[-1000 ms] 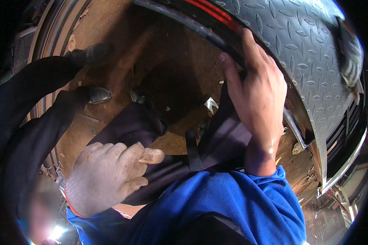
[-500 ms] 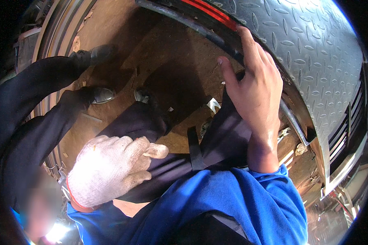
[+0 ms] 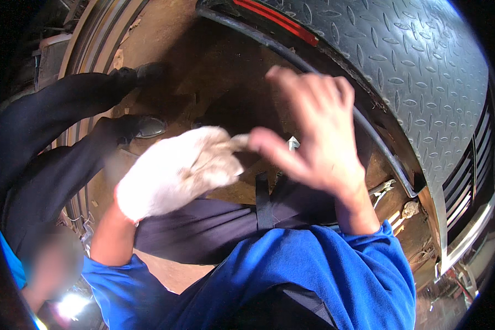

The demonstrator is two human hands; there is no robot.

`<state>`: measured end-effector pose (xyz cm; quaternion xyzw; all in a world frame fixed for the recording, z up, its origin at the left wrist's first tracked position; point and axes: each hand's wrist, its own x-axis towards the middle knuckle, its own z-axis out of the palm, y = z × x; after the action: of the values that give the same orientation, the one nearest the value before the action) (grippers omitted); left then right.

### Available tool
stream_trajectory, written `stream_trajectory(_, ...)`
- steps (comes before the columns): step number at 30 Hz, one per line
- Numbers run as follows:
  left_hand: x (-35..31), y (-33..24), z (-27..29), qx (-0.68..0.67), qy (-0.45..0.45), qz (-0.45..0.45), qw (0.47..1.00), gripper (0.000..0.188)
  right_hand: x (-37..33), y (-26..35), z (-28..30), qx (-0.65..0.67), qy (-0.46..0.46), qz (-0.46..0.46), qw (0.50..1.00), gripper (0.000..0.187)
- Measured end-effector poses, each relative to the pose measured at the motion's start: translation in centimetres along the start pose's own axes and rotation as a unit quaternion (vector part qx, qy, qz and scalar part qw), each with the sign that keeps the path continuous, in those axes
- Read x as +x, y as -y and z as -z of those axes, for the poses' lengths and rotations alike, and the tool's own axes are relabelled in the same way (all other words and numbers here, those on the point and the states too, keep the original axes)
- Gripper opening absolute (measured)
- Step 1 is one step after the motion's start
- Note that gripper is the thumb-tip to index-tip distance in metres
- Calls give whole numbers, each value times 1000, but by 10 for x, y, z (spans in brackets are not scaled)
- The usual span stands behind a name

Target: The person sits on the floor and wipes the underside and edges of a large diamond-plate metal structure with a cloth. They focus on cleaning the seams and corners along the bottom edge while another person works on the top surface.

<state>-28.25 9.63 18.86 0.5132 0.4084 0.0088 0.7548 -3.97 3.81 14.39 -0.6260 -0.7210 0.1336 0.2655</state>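
A white knitted work glove covers my left hand (image 3: 176,170), raised over my lap with its fingers curled. Whether anything sits inside those fingers is hidden by the glove and blur. One gloved fingertip points at the thumb of my bare right hand (image 3: 319,132), close to it or touching. My right hand is smeared by motion, but its fingers are spread and nothing shows in them. Beyond it runs the dark metal edge bar (image 3: 286,52) of a large black diamond-tread panel (image 3: 390,60) with a red strip (image 3: 278,21) along its side.
Another person's dark-trousered leg (image 3: 60,159) and shoe (image 3: 150,126) are close on my left. Behind them lie long metal bars (image 3: 88,47). On the brown ground at right lies a metal tool like a wrench (image 3: 384,190); a slatted grille (image 3: 470,176) stands beyond.
My right hand has come off the panel's edge and moved left and nearer to me. The gloved left hand has risen and moved right to meet it.
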Motion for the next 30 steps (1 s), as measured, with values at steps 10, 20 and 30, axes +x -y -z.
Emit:
stream_trajectory(10, 118, 33, 15, 207, -33, -85, 974, 36, -64, -58, 48, 157, -138, 0, 978, 45)
stream_trajectory(20, 265, 59, -105, -219, -346, -403, 819, 40, -98, -110, 33, 113, -236, 21, 965, 55)
stream_trajectory(30, 279, 39, -114, -213, -469, -457, 725, 35, -99, -96, 24, 143, -282, -26, 948, 35)
